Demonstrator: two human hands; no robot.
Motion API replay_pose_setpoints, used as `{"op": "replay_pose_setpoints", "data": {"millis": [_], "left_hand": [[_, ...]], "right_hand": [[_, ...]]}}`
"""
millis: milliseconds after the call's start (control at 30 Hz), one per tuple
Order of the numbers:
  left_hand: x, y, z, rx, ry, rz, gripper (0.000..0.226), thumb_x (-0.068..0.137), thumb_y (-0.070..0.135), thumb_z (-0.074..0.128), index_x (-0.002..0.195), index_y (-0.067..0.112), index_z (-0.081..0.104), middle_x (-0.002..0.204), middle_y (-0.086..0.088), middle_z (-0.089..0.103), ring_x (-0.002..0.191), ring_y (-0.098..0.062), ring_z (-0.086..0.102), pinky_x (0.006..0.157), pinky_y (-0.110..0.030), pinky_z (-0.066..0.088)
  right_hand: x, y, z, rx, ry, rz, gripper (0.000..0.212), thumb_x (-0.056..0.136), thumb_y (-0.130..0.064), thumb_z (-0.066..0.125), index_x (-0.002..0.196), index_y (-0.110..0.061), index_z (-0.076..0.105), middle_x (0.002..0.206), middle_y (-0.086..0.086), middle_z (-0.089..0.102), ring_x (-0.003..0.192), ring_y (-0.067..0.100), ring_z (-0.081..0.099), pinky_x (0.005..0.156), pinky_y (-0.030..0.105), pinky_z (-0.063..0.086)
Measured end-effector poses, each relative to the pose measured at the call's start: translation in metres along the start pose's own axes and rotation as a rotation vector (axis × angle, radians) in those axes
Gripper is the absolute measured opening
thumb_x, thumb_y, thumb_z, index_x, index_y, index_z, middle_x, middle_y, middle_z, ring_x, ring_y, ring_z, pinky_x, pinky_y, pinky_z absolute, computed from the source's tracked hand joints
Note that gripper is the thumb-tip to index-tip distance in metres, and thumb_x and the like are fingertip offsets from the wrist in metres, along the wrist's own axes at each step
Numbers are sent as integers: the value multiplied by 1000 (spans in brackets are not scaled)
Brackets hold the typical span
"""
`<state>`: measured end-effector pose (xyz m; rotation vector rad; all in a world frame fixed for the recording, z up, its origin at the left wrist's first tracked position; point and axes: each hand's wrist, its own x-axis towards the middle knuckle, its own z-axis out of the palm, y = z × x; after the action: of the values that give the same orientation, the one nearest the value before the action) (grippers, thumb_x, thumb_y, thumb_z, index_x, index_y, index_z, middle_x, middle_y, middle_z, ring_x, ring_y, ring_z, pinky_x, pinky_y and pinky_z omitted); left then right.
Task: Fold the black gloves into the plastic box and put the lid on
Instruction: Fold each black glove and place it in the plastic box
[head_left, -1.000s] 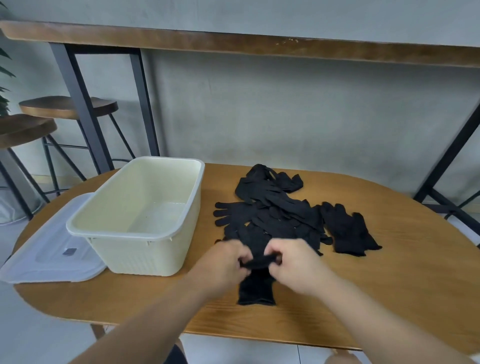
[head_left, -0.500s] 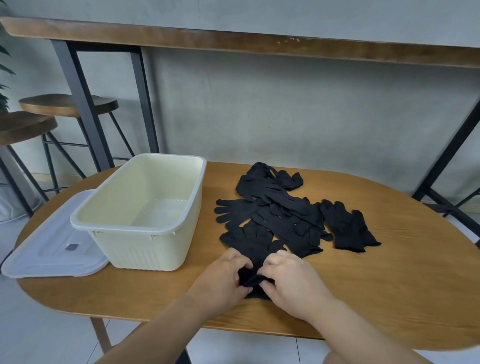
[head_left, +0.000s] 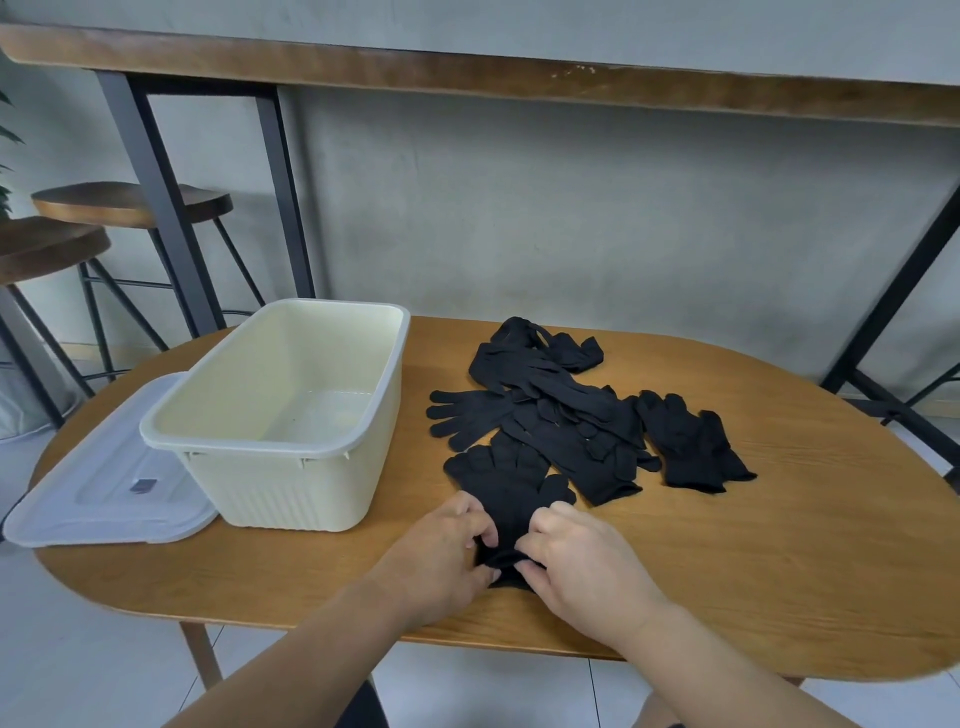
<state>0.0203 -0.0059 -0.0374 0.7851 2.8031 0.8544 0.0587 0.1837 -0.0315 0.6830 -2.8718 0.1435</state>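
Left hand (head_left: 441, 551) and right hand (head_left: 576, 561) pinching nearest black glove (head_left: 511, 499), lower centre; one box (head_left: 291, 452), one lid (head_left: 109, 488), left.

An oval wooden table (head_left: 779, 571) is carrying everything. A cream plastic box (head_left: 291, 483) is sitting open on its left part, and a translucent lid (head_left: 104, 493) is lying flat just beside the box, overhanging the table's left edge. A heap of black gloves (head_left: 561, 421) is sprawling across the middle, with one glove pair (head_left: 691, 447) lying at the heap's right edge.
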Motion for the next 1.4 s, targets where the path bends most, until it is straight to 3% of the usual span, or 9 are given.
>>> {"op": "replay_pose_setpoints", "data": {"millis": [167,367,467,633,833,967,1000,1167,1400], "left_hand": [[0,-1,1,14,6,22,17,85,37,70,98,33,61,109,25,42,96,2,50,76,-9,42],[-2,1,-3,57,-19,48,14,86,42,67,96,35,59,108,24,40,91,-3,51,75,-14,45],[-5,4,-7,74,-69,72,30,82,51,67,106,35,60,111,26,35,85,-3,50,69,-13,40],[-8,7,-10,153,-78,154,36,86,51,63,118,34,62,114,24,39,100,1,45,81,-15,42],[-7,11,-10,214,-58,227,33,93,46,54,122,32,63,114,21,48,103,2,44,86,-16,42],[-7,13,-12,233,-96,251,29,93,42,54,116,30,66,116,19,49,105,3,41,86,-16,43],[-8,14,-13,241,-112,250,27,92,42,54,114,30,66,116,19,49,103,3,41,84,-15,42],[-11,16,-17,262,-167,220,28,87,51,59,107,32,60,113,19,44,79,3,38,68,-10,30],[-12,13,-14,180,-156,188,32,86,58,58,106,34,64,109,23,44,92,3,40,78,-14,37]], "right_hand": [[-2,-3,3,17,47,34,16,89,-37,56,90,-29,69,86,-13,56,82,6,51,66,18,47],[-5,-2,-4,142,-19,90,36,94,-53,45,110,-30,67,97,-14,54,93,4,45,75,17,37],[-8,0,-9,197,-102,136,46,87,-65,49,114,-32,67,101,-18,55,95,1,46,77,18,41],[-2,11,-14,558,-114,414,20,91,-31,57,97,-28,76,96,-13,64,86,5,62,80,30,55],[24,49,-1,429,10,860,42,95,-44,56,128,-19,61,111,0,66,89,14,61,72,24,47],[33,45,2,457,-1,852,11,91,-38,65,84,-29,68,81,-8,66,73,11,62,65,31,55],[33,44,4,448,0,839,16,91,-33,65,75,-31,66,75,-9,66,69,10,62,65,31,57],[32,41,8,428,-36,785,2,92,-31,63,91,-30,62,92,-10,65,80,8,61,66,25,52],[34,48,7,333,-49,860,22,92,-13,52,83,-26,67,83,-4,67,74,14,64,66,31,60]]}}
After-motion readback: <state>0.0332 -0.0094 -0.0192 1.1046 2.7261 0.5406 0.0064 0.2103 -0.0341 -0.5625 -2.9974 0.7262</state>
